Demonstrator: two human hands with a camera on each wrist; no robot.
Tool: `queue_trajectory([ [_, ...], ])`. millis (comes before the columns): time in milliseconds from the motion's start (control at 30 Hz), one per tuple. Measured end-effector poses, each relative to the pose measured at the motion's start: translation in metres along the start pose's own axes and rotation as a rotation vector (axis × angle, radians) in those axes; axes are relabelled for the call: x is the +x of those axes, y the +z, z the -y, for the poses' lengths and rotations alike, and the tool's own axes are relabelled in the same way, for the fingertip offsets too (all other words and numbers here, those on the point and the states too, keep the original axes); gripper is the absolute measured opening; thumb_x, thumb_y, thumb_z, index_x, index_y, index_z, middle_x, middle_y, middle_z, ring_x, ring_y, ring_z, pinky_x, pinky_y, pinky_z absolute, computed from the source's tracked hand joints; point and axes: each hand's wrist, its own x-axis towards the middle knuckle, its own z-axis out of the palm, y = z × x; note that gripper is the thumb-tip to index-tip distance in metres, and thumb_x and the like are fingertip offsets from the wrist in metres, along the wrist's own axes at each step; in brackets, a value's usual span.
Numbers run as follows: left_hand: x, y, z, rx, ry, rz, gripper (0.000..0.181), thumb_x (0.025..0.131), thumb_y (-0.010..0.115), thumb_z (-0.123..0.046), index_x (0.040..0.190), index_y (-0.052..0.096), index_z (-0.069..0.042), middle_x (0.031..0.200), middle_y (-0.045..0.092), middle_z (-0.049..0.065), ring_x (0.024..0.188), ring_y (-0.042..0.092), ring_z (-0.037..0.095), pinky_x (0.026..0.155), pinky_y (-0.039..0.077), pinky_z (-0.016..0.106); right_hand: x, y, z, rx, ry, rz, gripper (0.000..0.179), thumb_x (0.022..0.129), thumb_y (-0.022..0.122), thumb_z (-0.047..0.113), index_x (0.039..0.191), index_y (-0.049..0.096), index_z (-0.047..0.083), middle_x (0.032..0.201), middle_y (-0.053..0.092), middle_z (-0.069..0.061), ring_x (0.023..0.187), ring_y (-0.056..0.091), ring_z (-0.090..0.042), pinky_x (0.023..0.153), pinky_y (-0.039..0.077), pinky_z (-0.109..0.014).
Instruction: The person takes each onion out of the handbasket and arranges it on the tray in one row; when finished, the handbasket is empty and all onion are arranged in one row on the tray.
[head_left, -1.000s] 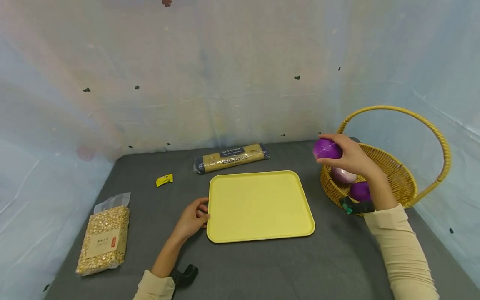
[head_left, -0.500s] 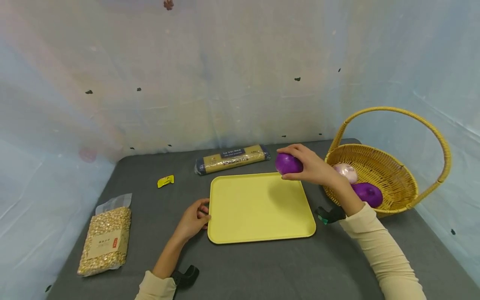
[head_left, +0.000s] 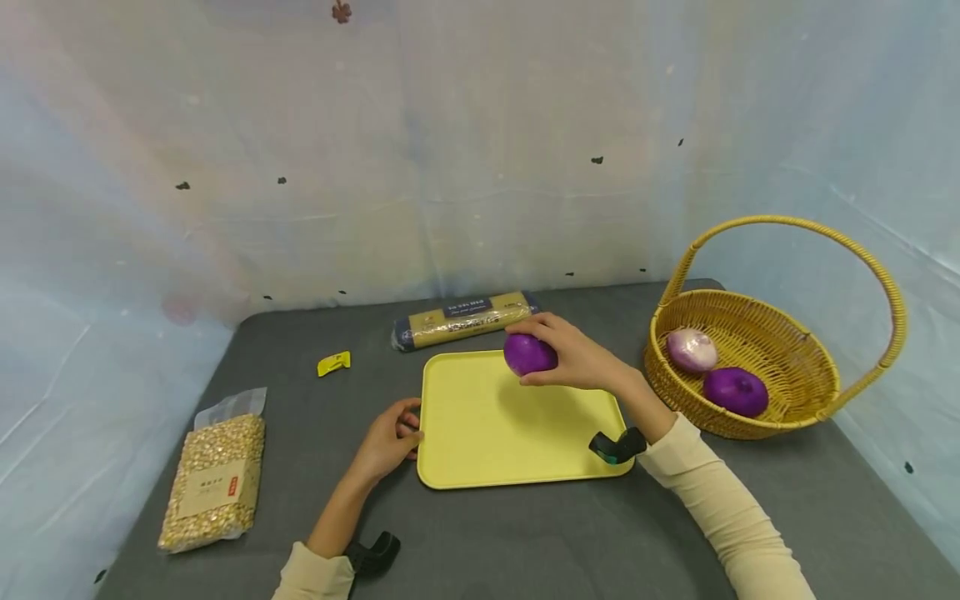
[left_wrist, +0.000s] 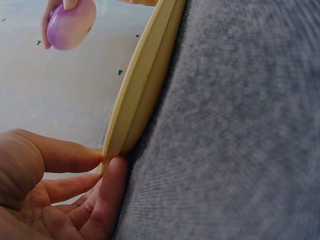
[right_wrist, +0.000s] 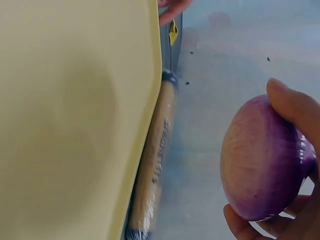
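Purple onion held over the yellow tray

The purple onion (head_left: pixel 528 354) hangs in the air above the far part of the yellow tray (head_left: pixel 465 417), toward 12 o'clock from its centre. The right hand (head_left: pixel 573 354) pinches it from the 3 o'clock side, thumb and fingers on opposite faces, and a soft shadow falls on the tray below. In the right wrist view the onion shows a paler, pinkish side. At the tray's 9 o'clock edge the left hand (head_left: pixel 386 442) pinches the rim between thumb and fingers, with a fingertip against the outer wall

Around the tray, on the dark grey worktop (head_left: pixel 510 542), a gold and dark-blue packet (head_left: pixel 467 320) lies at 11 o'clock, just beyond the rim. Between 2 and 3 o'clock stands a wicker basket (head_left: pixel 795 358) with a tall hooped handle; inside it a pale pink onion (head_left: pixel 692 350) rests beside a deep-purple onion (head_left: pixel 736 392). A small yellow wrapper (head_left: pixel 333 363) lies between 9 and 10 o'clock. Farther out, between 8 and 9 o'clock, lies a clear bag of yellow kernels (head_left: pixel 213 479)
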Motion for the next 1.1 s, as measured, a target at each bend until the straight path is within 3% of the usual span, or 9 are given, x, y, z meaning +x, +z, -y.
queue_trajectory([
  [467,0.001,0.001,0.0,-0.002,-0.006,0.002,0.051,0.083,0.061,0.007,0.132,0.048,0.0,0.095,0.053,0.015,0.071,0.057,0.018,0.052,0.053,0.031,0.019,0.038,0.006,0.043,-0.009,0.054,0.067,0.076,0.077,0.036,0.135,0.049,0.022,0.127,0.045,-0.005,0.113,0.047,-0.023,0.083,0.051,-0.039],
  [800,0.002,0.0,0.0,0.013,-0.008,-0.004,0.051,0.083,0.061,0.007,0.131,0.048,0.0,0.093,0.053,0.014,0.07,0.057,0.018,0.052,0.053,0.03,0.036,0.067,0.013,0.065,0.003,0.141,0.07,0.077,0.075,0.037,0.137,0.047,0.017,0.128,0.044,-0.007,0.112,0.048,-0.022,0.084,0.051,-0.035],
  [1100,0.001,0.0,-0.001,0.01,0.002,-0.016,0.05,0.081,0.061,0.008,0.13,0.048,0.002,0.092,0.053,0.014,0.069,0.057,0.018,0.051,0.053,0.03,0.048,0.087,0.014,0.066,-0.019,0.156,0.068,0.078,0.075,0.036,0.136,0.047,0.016,0.127,0.045,-0.008,0.111,0.048,-0.021,0.084,0.05,-0.033],
])
